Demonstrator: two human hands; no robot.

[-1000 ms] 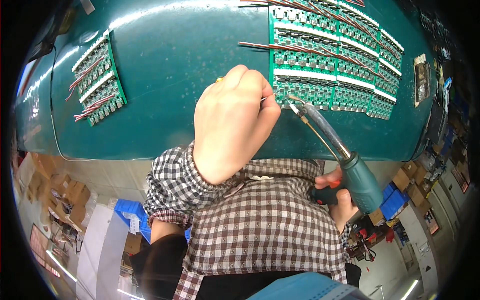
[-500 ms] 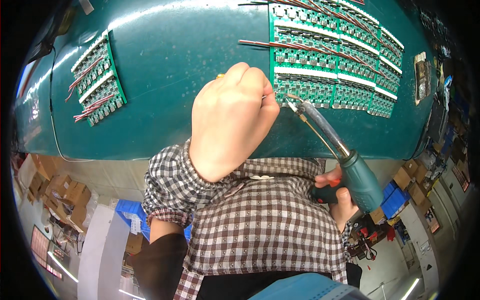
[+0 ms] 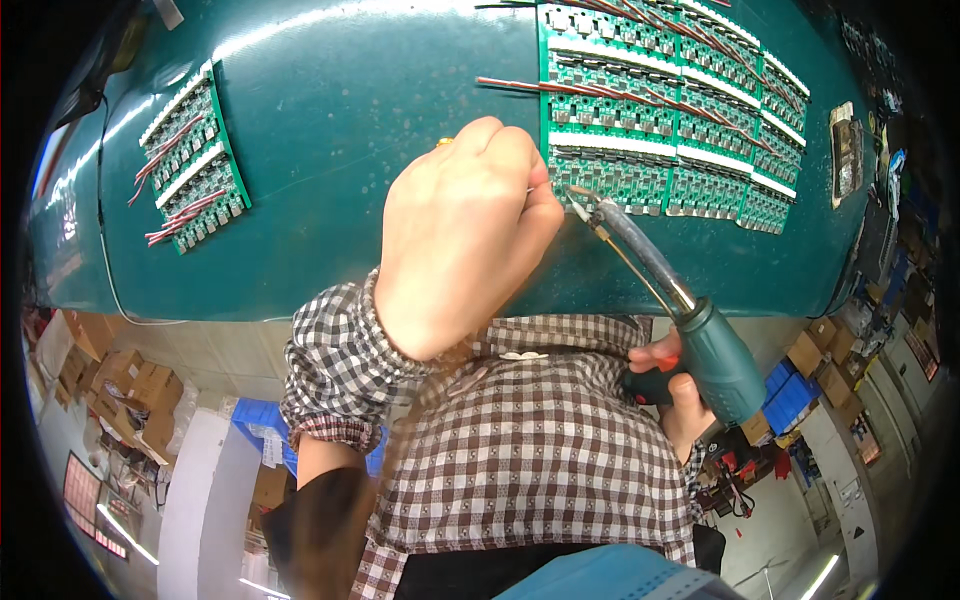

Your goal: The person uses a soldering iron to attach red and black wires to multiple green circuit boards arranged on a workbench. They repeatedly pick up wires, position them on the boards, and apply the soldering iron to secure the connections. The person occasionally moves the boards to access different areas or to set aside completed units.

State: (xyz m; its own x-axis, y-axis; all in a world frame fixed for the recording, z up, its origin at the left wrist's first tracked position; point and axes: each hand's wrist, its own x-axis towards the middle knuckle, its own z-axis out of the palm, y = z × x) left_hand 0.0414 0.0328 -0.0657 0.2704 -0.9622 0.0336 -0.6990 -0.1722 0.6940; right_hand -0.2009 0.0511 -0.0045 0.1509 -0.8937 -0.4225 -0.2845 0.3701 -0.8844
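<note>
Soldering gun [image 3: 715, 350] levelled at the circuit boards [image 3: 612, 180]

Head view, read as a clock face: the circuit boards lie toward half past one on the green table [image 3: 320, 190], joined in a large block with white strips and red-and-white wires [image 3: 510, 84] across them. The left hand [image 3: 462, 235] is just above centre, toward twelve, back upward, its thumb and forefinger pinched on a thin pale strand [image 3: 530, 190] beside the block's near left corner; the other fingers are curled in.

The right hand [image 3: 684, 412], toward four, is wrapped around the soldering gun's green handle. The gun slants up toward half past one, its tip at that same corner; whether it touches cannot be told.

A smaller group of boards [image 3: 195, 165] with wires lies near ten. A pale-edged metal holder [image 3: 846, 160] sits just past two. Below the table, a blue bin [image 3: 258, 415] shows at eight, cartons [image 3: 150, 395] beyond it, and the checked apron [image 3: 530, 440] fills six.
</note>
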